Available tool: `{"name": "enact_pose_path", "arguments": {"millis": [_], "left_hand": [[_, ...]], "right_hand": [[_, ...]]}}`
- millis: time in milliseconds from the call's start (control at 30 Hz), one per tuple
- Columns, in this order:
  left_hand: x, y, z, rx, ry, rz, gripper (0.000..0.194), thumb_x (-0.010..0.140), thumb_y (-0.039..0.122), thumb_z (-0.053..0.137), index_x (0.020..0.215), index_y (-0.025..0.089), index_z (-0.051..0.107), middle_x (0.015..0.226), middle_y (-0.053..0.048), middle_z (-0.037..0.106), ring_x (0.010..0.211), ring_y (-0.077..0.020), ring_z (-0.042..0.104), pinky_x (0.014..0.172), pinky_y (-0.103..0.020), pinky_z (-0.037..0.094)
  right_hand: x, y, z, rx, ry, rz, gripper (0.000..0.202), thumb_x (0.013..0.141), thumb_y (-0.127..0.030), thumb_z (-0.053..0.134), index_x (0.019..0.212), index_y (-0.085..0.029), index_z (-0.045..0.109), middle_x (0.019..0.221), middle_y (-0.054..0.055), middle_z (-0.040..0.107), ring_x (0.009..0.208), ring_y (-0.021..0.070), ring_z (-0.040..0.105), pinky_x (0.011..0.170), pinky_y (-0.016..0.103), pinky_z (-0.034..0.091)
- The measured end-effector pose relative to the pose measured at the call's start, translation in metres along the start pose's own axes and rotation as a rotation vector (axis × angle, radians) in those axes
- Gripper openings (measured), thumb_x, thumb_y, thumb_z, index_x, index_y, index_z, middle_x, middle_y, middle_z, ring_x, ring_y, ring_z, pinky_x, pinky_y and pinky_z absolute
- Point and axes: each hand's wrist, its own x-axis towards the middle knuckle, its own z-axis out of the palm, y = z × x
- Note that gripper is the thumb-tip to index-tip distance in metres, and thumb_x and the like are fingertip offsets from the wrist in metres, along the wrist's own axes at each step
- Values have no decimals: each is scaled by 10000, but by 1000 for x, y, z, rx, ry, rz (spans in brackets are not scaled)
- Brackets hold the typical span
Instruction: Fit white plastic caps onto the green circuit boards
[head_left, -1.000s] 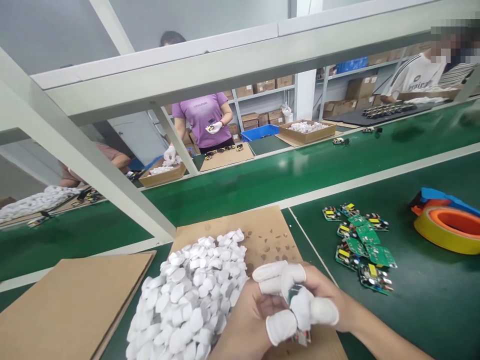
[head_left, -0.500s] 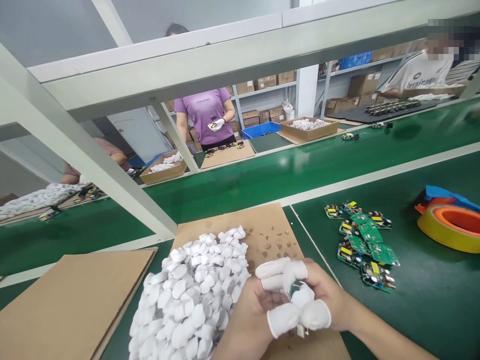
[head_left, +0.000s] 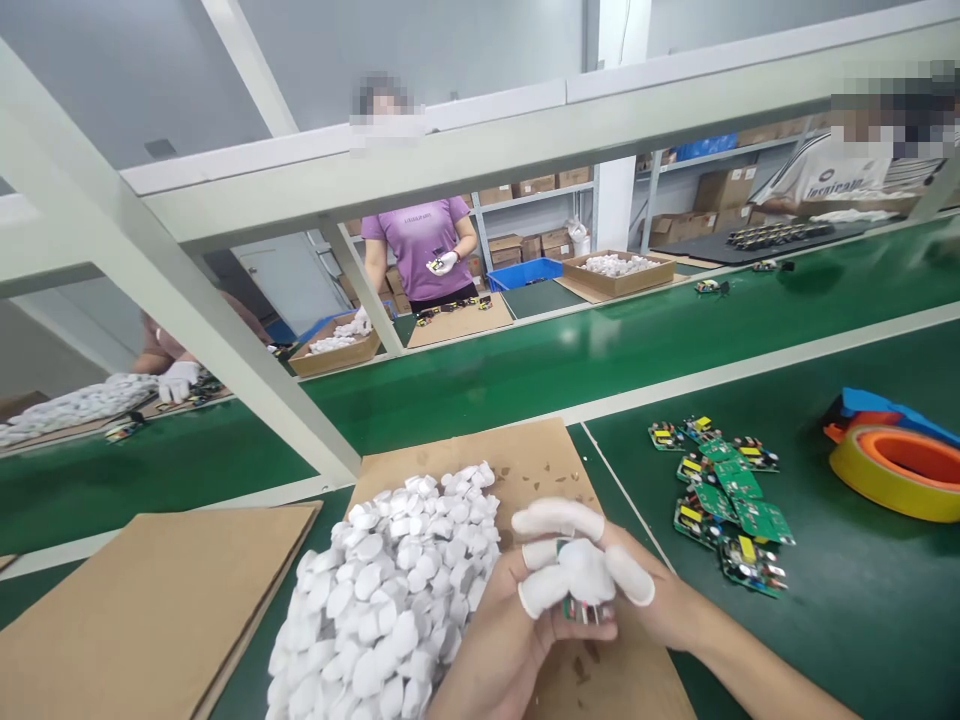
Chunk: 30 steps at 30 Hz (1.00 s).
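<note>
**One small board (head_left: pixel 579 609), held in the air**

A few things could go wrong. If the pinch gets loose, the board could slip and drop on the cardboard sheet (head_left: pixel 529 450) below. If a finger pushes from one side, the soft-looking white piece (head_left: pixel 589 568) against the board could slide crooked. The white pile (head_left: pixel 375 610) sits at nine o'clock from the board, close by the left wrist, so a bump there could knock bits loose.

The left hand (head_left: pixel 510 620) is curled closed around the board, with fingers by its left side and bare skin under it. The right hand (head_left: pixel 671 595) is part open. One long finger reaches over the top, and another bends down at the white piece's three o'clock. I can't tell if it is squeezing. White finger covers (head_left: pixel 544 590) are on both hands.

More boards (head_left: pixel 739 483) lie at two o'clock on the green counter (head_left: pixel 862 640).
</note>
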Motion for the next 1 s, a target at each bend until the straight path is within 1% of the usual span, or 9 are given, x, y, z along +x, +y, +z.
{"name": "enact_pose_path", "arguments": {"millis": [133,233,333,467,600,700,800,900,1000], "left_hand": [[0,-3,-2,-105,66,110,186,845,216,522,855,141,691,860,-66,675,841,-181,614,782,-298,498],[3,-8,-6,-170,81,132,185,855,205,508,834,126,674,892,-93,701,902,-210,625,856,-337,474],[8,-10,-11,-203,107,93,249,869,234,483,1030,93,610,983,-151,702,922,-251,643,884,-406,465],[11,-7,-16,-204,271,11,364,879,219,408,1192,48,480,1025,-188,686,895,-245,659,806,-371,489],[12,-10,-19,-152,229,-4,303,847,183,430,1090,38,537,893,-162,717,732,-182,671,629,-277,488],[17,-14,-22,-152,209,-42,232,821,162,480,1010,53,562,782,-119,727,641,-150,667,537,-233,471],[20,-15,-22,-148,221,-68,178,823,141,481,957,66,570,721,-92,726,587,-123,659,487,-202,451],[20,-14,-21,-159,220,-63,203,843,153,463,1002,68,557,762,-101,734,597,-117,661,502,-200,462],[17,-12,-20,-156,213,-53,266,845,156,460,1075,47,536,817,-131,737,608,-124,661,516,-210,472]], "right_hand": [[-4,10,1,-248,103,-102,683,744,-457,662,1348,-288,394,1325,99,499,1178,286,501,990,395,404],[-5,15,1,-553,239,-160,510,763,-285,634,1256,-259,507,1220,105,581,1065,267,581,915,365,471],[7,17,-9,-597,410,-118,435,770,-302,602,1193,-231,529,1123,97,641,996,251,623,845,347,516],[59,23,-48,-677,532,-8,382,860,-336,482,1205,-174,501,1147,108,634,1039,242,615,887,366,501],[121,41,-93,-886,595,103,387,911,-225,477,1285,-146,420,1267,125,534,1143,238,532,990,446,406],[144,57,-110,-1070,582,277,368,886,-270,556,1235,-177,489,1346,106,454,1212,293,449,1002,548,345],[146,63,-117,-1215,540,429,377,875,-291,573,1225,-173,501,1353,103,443,1230,311,423,1006,574,324],[131,50,-130,-1314,461,475,392,890,-299,548,1256,-182,471,1368,105,424,1223,305,431,996,558,347],[96,21,-152,-1362,327,501,366,886,-270,558,1234,-178,491,1334,104,464,1195,285,466,984,526,378]]}}
